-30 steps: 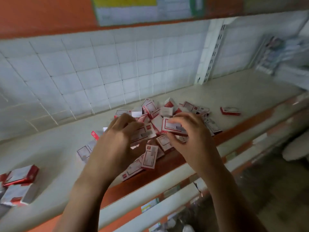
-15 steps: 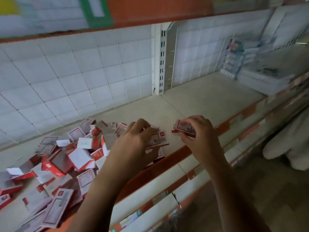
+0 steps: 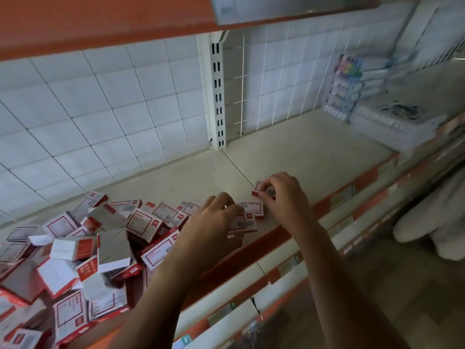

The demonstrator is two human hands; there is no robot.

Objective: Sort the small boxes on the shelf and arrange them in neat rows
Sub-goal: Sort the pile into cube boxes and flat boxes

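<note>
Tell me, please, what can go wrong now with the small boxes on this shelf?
The loose pile reaches the shelf's front edge; the left forearm crossing it might sweep boxes off. The small box pinched by the right hand looks tilted, so the row could start crooked.

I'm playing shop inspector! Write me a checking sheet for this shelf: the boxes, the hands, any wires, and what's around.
Surface: pale shelf with an orange front edge.
Job's things: small red-and-white boxes in a jumbled pile on the left; a few flat boxes lie near the front edge, between the hands.
Clutter: nothing seen besides the unsorted pile.
Hands: right hand pinches the held box, right of the flat boxes; left hand curls fingers onto the flat boxes, grip unclear.
Cables: nothing seen.
Surroundings: white grid panel behind, slotted post, marker packs far right, orange shelf above.
</note>
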